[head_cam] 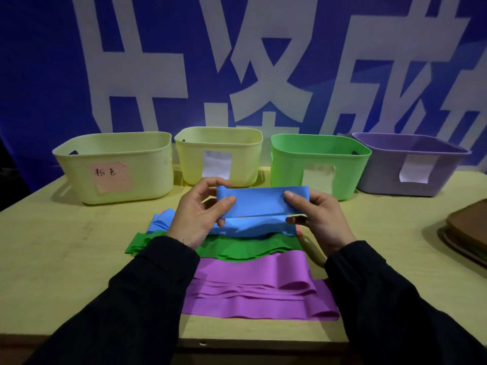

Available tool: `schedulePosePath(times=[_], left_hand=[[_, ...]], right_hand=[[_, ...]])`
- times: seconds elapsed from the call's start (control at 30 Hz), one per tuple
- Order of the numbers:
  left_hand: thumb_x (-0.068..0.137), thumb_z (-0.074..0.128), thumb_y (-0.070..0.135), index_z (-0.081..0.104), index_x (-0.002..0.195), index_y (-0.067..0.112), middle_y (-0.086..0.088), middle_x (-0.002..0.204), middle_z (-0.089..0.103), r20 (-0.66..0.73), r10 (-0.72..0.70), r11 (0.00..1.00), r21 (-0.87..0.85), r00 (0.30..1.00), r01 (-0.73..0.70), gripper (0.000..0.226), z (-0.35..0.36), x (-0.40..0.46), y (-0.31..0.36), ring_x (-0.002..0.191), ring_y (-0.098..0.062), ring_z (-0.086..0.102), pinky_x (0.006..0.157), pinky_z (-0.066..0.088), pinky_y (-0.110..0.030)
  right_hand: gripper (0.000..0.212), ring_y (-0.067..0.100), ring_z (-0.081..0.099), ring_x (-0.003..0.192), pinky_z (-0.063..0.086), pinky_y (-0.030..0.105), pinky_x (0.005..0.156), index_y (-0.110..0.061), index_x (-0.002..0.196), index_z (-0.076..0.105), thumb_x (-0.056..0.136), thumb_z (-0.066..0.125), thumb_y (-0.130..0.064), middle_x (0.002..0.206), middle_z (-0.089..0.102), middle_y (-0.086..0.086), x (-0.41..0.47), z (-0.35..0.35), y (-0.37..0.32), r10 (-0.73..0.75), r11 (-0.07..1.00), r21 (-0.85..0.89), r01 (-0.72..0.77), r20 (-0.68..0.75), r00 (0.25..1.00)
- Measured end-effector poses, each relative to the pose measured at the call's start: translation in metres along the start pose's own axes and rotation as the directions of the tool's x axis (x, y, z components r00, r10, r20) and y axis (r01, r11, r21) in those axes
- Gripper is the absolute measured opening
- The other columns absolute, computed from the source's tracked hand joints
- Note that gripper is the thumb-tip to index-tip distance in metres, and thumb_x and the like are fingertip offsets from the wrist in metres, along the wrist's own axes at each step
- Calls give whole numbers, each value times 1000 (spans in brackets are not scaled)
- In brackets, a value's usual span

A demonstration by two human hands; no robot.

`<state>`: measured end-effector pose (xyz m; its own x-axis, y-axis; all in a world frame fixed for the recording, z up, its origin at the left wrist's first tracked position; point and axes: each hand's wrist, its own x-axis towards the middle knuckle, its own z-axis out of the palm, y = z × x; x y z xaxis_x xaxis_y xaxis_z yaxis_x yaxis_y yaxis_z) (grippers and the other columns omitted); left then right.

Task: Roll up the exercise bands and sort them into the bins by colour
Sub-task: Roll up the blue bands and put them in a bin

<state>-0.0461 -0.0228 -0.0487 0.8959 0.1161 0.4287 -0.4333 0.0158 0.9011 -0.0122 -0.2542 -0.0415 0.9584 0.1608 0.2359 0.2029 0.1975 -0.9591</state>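
A blue exercise band [259, 201], partly rolled into a flat wad, is held above the table between my left hand [199, 216] and my right hand [316, 219], each gripping one end. Its loose tail hangs down onto the pile. Below lie more blue band [160, 222], a green band [245, 248] and a purple band [253, 285], with a sliver of pink under the blue. Along the back stand a yellow bin with a pink label [116, 167], a second yellow bin [218, 154], a green bin [320, 164] and a purple bin [411, 164].
The wooden table [66, 259] ends at a front edge near my sleeves. Brown trays [469, 230] are stacked at the right edge. A blue banner with white characters hangs right behind the bins.
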Motion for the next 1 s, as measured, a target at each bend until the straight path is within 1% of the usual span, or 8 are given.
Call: schedulePosePath(times=[0.1,0.2,0.37,0.57,0.73,0.83,0.9,1.0], left_hand=[[72,87,15,67,90,28,8,81,61,-31,-40,999,-33,999,39,31,-1,1,1,57,-20,47,46,43,-25],[66,90,10,66,91,24,5,83,62,-40,-59,995,-79,997,56,37,1,0,4,61,-17,50,44,42,-24],[80,77,4,67,94,22,15,86,66,-38,-72,997,-43,997,70,24,1,-2,6,63,-18,53,44,42,-22],[83,74,-1,66,97,20,3,93,65,-38,-59,997,-56,998,57,27,2,-5,10,62,-9,58,43,40,-20],[86,72,2,71,103,18,16,86,67,-27,-70,997,-35,997,69,23,2,-5,11,60,-7,54,45,38,-19],[84,75,4,72,108,18,7,89,64,-26,-82,995,-54,996,81,28,2,-5,11,60,-8,54,45,38,-19],[78,82,9,71,105,21,6,90,65,-39,-94,993,-76,995,91,31,2,-4,10,63,-8,56,45,38,-19],[63,87,36,67,88,35,14,88,65,-91,-110,993,-53,990,105,32,0,-2,9,68,-8,58,47,40,-19]], right_hand=[[10,16,65,71,55,27,60,-12,83,76,90,70,-15,78,71,5,0,-2,-1,3,1000,2,-3,-17,1000],[12,20,66,70,54,30,60,-10,85,77,88,71,-20,80,71,9,3,-5,2,36,999,5,-36,-23,999],[17,23,67,68,57,28,61,-4,88,75,88,71,-21,83,72,14,6,-5,4,61,998,23,-61,-29,998],[14,15,67,59,56,21,56,-5,85,75,92,69,-16,75,72,9,4,-4,2,52,998,30,-51,-26,998],[13,15,66,59,55,22,56,-8,82,75,91,70,-17,72,71,7,4,-3,3,45,999,17,-45,-38,998],[11,17,64,65,53,26,59,-11,85,75,91,71,-20,76,71,6,2,-3,3,41,999,0,-41,-37,998],[10,17,64,71,52,28,63,-12,86,76,90,71,-20,80,71,6,1,-3,3,38,999,-11,-39,-33,999],[9,16,64,72,50,29,65,-14,84,77,90,72,-19,80,72,4,0,-2,2,38,999,-20,-39,-35,999]])
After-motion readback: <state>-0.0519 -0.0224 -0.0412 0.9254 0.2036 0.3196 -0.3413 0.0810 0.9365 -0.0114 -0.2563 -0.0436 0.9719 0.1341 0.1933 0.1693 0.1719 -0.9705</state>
